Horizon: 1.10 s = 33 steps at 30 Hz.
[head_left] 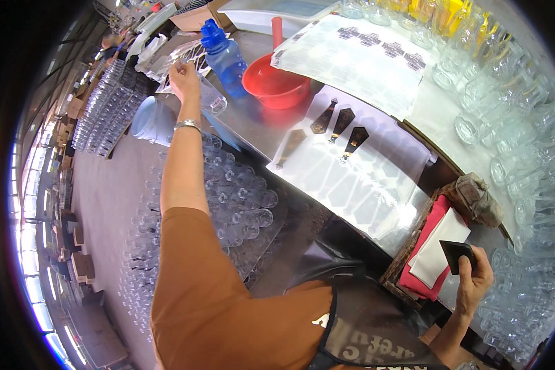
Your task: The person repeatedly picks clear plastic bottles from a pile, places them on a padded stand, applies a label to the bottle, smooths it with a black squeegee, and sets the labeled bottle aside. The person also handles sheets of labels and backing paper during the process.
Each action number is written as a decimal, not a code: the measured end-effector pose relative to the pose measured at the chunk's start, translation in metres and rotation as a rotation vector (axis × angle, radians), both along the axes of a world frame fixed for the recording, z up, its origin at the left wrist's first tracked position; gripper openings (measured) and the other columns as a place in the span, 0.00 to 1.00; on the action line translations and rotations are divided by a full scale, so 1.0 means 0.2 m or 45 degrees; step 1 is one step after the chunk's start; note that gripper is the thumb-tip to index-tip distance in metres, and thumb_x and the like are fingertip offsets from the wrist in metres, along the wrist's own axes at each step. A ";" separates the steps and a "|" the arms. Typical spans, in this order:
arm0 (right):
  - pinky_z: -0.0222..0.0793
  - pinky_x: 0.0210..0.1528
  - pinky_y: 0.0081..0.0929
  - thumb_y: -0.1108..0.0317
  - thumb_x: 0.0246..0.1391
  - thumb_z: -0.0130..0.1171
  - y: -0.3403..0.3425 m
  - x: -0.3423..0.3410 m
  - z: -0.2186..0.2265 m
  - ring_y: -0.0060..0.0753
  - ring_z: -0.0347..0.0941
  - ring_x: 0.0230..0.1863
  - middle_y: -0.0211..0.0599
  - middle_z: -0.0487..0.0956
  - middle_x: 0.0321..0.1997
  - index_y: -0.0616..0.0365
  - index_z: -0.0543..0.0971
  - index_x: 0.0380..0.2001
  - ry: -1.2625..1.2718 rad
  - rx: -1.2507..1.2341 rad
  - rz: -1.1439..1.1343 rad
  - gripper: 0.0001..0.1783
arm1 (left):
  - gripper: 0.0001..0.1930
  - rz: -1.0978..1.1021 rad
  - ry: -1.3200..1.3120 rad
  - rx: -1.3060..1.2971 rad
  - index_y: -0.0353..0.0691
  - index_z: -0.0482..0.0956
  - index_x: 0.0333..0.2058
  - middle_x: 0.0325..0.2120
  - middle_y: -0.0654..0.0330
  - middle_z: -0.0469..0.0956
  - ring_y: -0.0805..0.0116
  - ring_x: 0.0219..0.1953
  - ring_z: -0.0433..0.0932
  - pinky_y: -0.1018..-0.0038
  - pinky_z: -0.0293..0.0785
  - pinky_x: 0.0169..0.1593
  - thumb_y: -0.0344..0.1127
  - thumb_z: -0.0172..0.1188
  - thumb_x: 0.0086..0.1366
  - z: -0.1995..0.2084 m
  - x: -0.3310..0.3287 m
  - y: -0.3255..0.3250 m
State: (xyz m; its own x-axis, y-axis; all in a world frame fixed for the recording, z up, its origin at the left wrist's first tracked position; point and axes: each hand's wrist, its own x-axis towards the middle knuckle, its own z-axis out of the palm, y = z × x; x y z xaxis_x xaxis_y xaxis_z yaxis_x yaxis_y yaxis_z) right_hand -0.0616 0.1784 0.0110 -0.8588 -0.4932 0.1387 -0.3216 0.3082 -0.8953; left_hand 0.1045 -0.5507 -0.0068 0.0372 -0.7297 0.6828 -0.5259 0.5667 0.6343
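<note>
My left arm reaches out to the far left, and my left hand point(185, 79) is closed, fingers pinched together over some crumpled paper scraps point(194, 54). Whatever the pinch holds, if anything, is too small to make out. A clear glass point(212, 97) lies on the metal table just to the right of that hand. My right hand point(475, 276) grips a flat black scraper point(456, 254) above a folded white cloth point(439, 248) and a red cloth point(430, 280). Between my hands lies a white sheet point(351, 185) bearing several dark pointed decals point(342, 125).
A red bowl point(276, 86) with a handle and a blue bottle point(225, 58) stand at the back. Printed sheets point(357, 52) are stacked behind. Many glasses point(505, 142) crowd the right; more glasses point(240, 197) stand below the table edge. A pale bucket point(151, 122) is at left.
</note>
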 end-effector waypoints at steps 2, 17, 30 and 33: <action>0.65 0.37 0.18 0.75 0.56 0.62 -0.01 0.00 0.00 0.22 0.70 0.33 0.33 0.75 0.32 0.68 0.80 0.40 -0.053 0.009 0.015 0.10 | 0.18 0.040 0.031 0.018 0.36 0.80 0.39 0.30 0.54 0.82 0.59 0.34 0.80 0.63 0.74 0.43 0.44 0.67 0.56 -0.01 -0.01 -0.02; 0.68 0.34 0.23 0.74 0.50 0.65 0.12 -0.01 -0.01 0.25 0.74 0.29 0.36 0.80 0.28 0.65 0.82 0.36 -0.089 0.001 -0.090 0.09 | 0.32 -0.586 0.094 -0.218 0.27 0.67 0.61 0.58 0.45 0.71 0.54 0.59 0.73 0.65 0.68 0.63 0.39 0.67 0.64 0.17 -0.47 0.82; 0.70 0.33 0.23 0.73 0.53 0.65 0.33 0.09 -0.04 0.25 0.75 0.29 0.36 0.82 0.32 0.63 0.82 0.43 -0.107 -0.089 -0.102 0.13 | 0.43 -1.195 0.126 0.121 0.30 0.62 0.63 0.49 0.49 0.71 0.57 0.52 0.72 0.62 0.70 0.56 0.40 0.75 0.54 -0.07 -1.54 2.46; 0.71 0.37 0.21 0.74 0.57 0.62 0.35 0.12 -0.03 0.22 0.75 0.34 0.35 0.82 0.37 0.63 0.79 0.50 -0.305 -0.273 -0.341 0.17 | 0.40 -1.307 0.169 0.206 0.31 0.62 0.65 0.48 0.54 0.72 0.62 0.52 0.72 0.67 0.72 0.55 0.36 0.73 0.57 0.02 -1.39 2.48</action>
State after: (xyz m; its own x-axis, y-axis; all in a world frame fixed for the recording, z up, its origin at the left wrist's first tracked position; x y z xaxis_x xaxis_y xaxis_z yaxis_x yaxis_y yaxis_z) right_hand -0.0381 0.2479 0.0047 -0.9732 -0.2301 -0.0055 -0.0302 0.1513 -0.9880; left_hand -0.1738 -0.0550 -0.0036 -0.5838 -0.5355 0.6102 0.2392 0.6048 0.7596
